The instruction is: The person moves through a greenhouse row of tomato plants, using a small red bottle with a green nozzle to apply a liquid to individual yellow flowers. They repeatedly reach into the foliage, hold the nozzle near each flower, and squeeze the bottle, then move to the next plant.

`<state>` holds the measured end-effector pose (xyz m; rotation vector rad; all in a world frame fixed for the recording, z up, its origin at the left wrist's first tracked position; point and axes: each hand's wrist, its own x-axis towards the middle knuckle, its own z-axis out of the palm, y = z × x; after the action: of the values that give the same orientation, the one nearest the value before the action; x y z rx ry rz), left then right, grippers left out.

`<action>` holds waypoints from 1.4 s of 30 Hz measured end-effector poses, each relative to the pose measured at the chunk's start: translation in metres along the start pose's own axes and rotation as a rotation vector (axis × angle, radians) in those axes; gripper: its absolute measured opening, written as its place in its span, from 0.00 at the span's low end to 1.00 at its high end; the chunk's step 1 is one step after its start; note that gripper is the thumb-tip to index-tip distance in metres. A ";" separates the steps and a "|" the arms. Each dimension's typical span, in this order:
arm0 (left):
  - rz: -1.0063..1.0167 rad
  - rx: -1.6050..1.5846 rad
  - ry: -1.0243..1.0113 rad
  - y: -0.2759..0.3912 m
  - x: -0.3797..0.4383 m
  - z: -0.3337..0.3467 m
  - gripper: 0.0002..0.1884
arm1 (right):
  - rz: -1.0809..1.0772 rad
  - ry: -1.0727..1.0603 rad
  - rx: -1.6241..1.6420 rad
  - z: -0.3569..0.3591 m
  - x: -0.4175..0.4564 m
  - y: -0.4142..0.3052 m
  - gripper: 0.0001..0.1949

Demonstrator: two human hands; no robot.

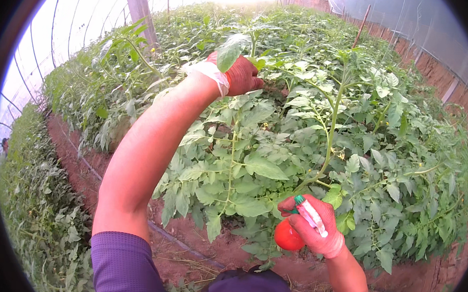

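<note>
My left hand [241, 77], in a thin glove with a white cuff, reaches far forward among tomato plants [257, 163]. Its fingers are curled, and a large leaf [229, 51] partly covers its back. Leaves hide whether it grips a stem. My right hand [321, 225], lower and nearer my body, is wrapped around a small spray bottle with a round red body [289, 235]. The white spray head [312, 216] with its green nozzle [299, 199] sticks out above the fingers. A thick tomato stem [333, 128] rises just beyond this hand, with yellow flowers [340, 154] beside it.
Dense rows of tomato plants fill the plastic-covered greenhouse. A dark irrigation hose [183, 245] runs along the reddish soil [172, 226]. A post [139, 11] stands at back left, a thin stake [362, 27] at back right. An earthen wall [443, 70] borders the right side.
</note>
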<state>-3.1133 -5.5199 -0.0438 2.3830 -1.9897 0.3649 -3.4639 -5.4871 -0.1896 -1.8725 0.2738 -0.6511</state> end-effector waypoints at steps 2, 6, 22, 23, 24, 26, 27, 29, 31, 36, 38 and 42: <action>-0.006 -0.155 -0.034 0.000 0.008 -0.003 0.27 | -0.077 0.005 -0.047 -0.009 0.026 -0.007 0.10; -0.279 -0.904 -0.278 -0.008 0.009 -0.002 0.26 | -0.115 0.012 0.098 -0.020 0.101 -0.010 0.09; -0.497 -1.344 -0.066 0.013 -0.015 -0.004 0.19 | -0.130 -0.049 -0.389 -0.022 0.241 -0.007 0.16; -0.501 -1.332 -0.045 0.014 -0.014 -0.003 0.18 | -0.167 -0.051 -0.319 -0.022 0.240 -0.004 0.15; -0.489 -1.334 -0.045 0.014 -0.013 -0.001 0.17 | -0.191 -0.044 -0.296 -0.022 0.238 -0.007 0.15; -0.506 -1.295 -0.017 0.018 -0.010 0.001 0.17 | -0.184 -0.003 -0.352 -0.021 0.242 -0.002 0.15; -0.501 -1.299 -0.012 0.021 -0.009 0.001 0.17 | -0.129 0.009 -0.421 -0.023 0.240 -0.005 0.16; -0.503 -1.253 -0.006 0.024 -0.009 -0.001 0.18 | -0.156 0.008 -0.325 -0.021 0.242 0.007 0.15; -0.506 -1.226 0.056 0.022 -0.009 0.004 0.18 | -0.224 -0.022 -0.348 -0.015 0.236 0.005 0.15; -0.453 -1.227 -0.016 0.015 -0.013 0.003 0.17 | -0.275 0.044 -0.416 -0.004 0.222 -0.004 0.13; -0.380 -1.200 -0.066 0.006 -0.014 0.005 0.18 | -0.316 0.093 -0.417 0.006 0.227 -0.007 0.10; -0.184 -1.301 -0.039 -0.019 -0.026 0.015 0.17 | -0.276 0.088 -0.507 0.022 0.232 -0.017 0.09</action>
<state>-3.0969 -5.4932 -0.0608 1.6090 -1.2513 -0.7533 -3.2625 -5.5735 -0.1090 -2.3966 0.2551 -0.9160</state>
